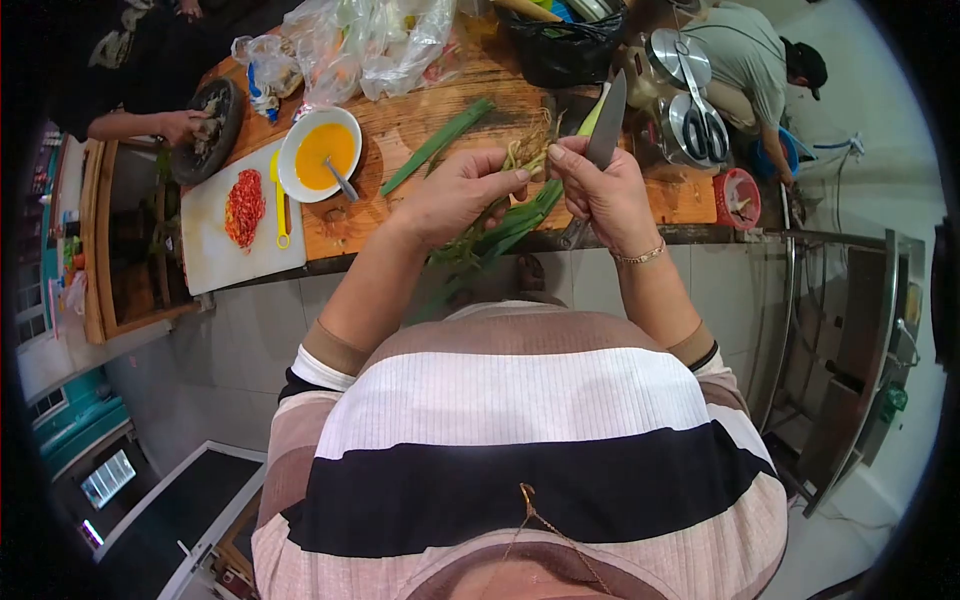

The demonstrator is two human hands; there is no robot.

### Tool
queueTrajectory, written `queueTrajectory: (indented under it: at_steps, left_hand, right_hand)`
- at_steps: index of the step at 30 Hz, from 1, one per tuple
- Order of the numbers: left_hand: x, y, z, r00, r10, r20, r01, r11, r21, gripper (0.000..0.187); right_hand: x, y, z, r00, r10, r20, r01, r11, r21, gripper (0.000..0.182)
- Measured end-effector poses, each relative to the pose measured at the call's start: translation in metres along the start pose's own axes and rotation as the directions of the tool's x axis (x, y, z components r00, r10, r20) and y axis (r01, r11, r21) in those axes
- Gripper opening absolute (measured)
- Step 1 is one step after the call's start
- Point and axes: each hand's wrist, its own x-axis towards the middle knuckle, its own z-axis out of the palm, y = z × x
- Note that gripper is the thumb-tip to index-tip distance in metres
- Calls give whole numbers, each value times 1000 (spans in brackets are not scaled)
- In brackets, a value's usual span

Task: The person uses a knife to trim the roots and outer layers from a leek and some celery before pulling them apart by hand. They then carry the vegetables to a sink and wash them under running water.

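My left hand (465, 195) is closed round a bunch of herbs with pale roots (530, 150), whose green leaves hang down past the table's front edge. My right hand (607, 195) pinches the root end with thumb and finger while also holding a knife (608, 125), blade pointing up and away from me. The two hands nearly meet at the roots. Long green leaves (440, 140) lie on the wooden table (400, 125) beyond my left hand. A pale green stalk (594, 112) shows beside the blade.
On the left, a white board (210, 235) bears chopped red peppers (245, 208) and a yellow utensil (282, 205), beside a bowl of orange liquid (325, 155). Scissors (700, 130) rest on jars at right. One person's hand (185, 128) touches a mortar (222, 135); another person (750, 60) bends at right.
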Motion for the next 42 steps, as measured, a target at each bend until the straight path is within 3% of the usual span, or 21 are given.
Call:
queueTrajectory:
  at_steps: [6,10,13,18,21,24,36,42]
  left_hand:
    - [-2,6,0,995,-59,80,84,928,-362,19]
    - [-3,8,2,998,-35,60,54,940,-338,19]
    - [0,7,2,999,-37,13,39,964,-261,18]
    - [5,6,6,989,-2,-147,-35,968,-247,16]
    - [9,1,6,986,25,-167,-63,972,-225,13]
    - [7,7,12,989,50,-138,-66,991,-115,13]
    - [9,9,18,1000,-17,25,24,956,-294,10]
    - [9,3,14,1000,9,21,-5,987,-162,11]
  right_hand:
    - [-9,9,-7,998,-28,-47,31,998,58,10]
    - [-17,6,-3,996,-64,-63,61,997,-45,11]
    - [-19,7,1,991,-128,-41,114,962,-248,12]
    - [-20,1,11,994,-99,-39,87,968,-237,11]
    - [-19,2,9,996,-69,-56,60,986,-154,10]
    - [-21,-1,11,997,-36,-66,30,995,-98,9]
    - [-30,-5,6,987,-97,-131,90,995,-52,14]
    - [-29,1,7,988,-69,-142,72,997,13,15]
